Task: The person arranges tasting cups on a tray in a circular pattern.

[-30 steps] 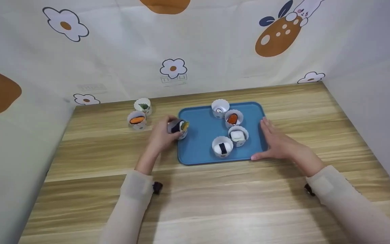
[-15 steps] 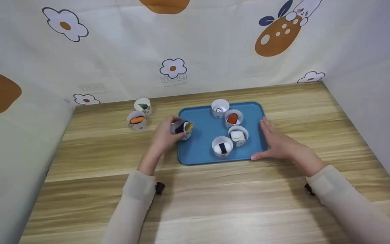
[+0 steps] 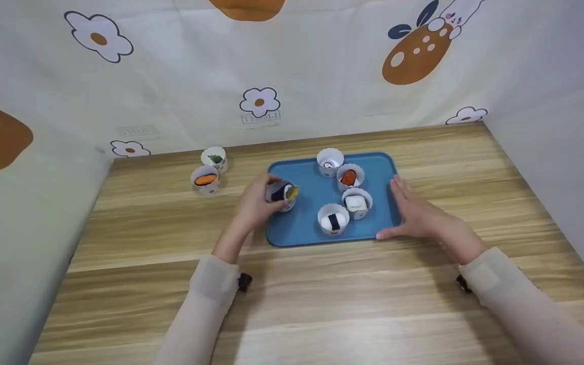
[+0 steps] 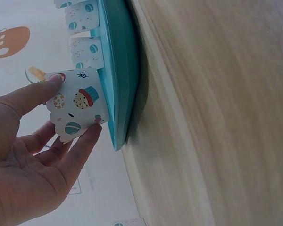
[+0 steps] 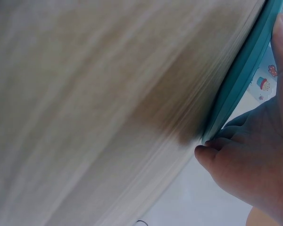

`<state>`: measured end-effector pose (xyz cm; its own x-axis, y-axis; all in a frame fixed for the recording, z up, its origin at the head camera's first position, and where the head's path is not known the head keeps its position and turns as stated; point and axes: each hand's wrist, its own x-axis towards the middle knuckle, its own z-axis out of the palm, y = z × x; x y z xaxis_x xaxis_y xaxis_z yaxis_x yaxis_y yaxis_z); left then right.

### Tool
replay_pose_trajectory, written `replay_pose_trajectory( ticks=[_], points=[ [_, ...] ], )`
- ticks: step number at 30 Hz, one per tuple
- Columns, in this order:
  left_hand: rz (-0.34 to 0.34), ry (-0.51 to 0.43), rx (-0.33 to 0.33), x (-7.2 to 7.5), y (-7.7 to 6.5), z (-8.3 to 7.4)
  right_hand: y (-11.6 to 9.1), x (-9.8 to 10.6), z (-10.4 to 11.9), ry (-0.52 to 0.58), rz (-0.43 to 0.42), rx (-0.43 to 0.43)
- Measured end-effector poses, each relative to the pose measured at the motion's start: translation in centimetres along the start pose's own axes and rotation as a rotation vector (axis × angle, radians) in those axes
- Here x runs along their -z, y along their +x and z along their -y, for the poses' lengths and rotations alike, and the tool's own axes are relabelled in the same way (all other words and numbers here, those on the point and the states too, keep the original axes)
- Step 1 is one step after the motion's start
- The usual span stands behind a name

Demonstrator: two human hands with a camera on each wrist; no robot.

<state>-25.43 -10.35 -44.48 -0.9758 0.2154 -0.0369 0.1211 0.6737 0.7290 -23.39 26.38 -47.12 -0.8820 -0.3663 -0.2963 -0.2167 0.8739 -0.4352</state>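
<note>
My left hand (image 3: 255, 205) grips a white printed paper cup (image 4: 78, 106) over the left part of the blue tray (image 3: 294, 228), thumb on one side and fingers on the other. Inside it a dark sushi roll (image 3: 280, 193) with a yellow-green end leans over the rim. In the left wrist view the cup's base is right by the tray's rim; whether it touches the tray I cannot tell. My right hand (image 3: 418, 213) rests against the tray's right side with extended fingers, its thumb by the front right corner. Tray edge (image 5: 245, 68) and hand (image 5: 254, 150) meet in the right wrist view.
On the tray stand a cup with a white piece and black band (image 3: 333, 222), one with a white piece (image 3: 356, 204), one with a red-orange piece (image 3: 349, 178) and another cup (image 3: 330, 163). Left of it are cups with orange (image 3: 205, 180) and green (image 3: 215, 159) contents. A patterned curtain (image 3: 190, 91) hangs behind.
My left hand has carried the cup with the sushi roll a little to the right, further over the tray. The right hand, the tray and the other cups stay where they were.
</note>
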Motion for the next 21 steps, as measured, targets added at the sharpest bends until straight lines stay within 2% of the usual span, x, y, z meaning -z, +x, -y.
replay_pose_trajectory(
  ticks=[8,15,21],
  points=[
    [0.033,-0.008,0.011,-0.6,0.0,-0.5,-0.1,0.0,0.1,-0.005,-0.003,0.007],
    [0.035,-0.003,-0.018,-1.2,-0.3,-0.8,-0.1,0.1,0.1,0.018,-0.021,0.033],
    [0.059,0.007,-0.013,-1.5,-0.3,-1.1,-0.1,0.1,0.1,0.014,-0.022,0.029]
  ],
)
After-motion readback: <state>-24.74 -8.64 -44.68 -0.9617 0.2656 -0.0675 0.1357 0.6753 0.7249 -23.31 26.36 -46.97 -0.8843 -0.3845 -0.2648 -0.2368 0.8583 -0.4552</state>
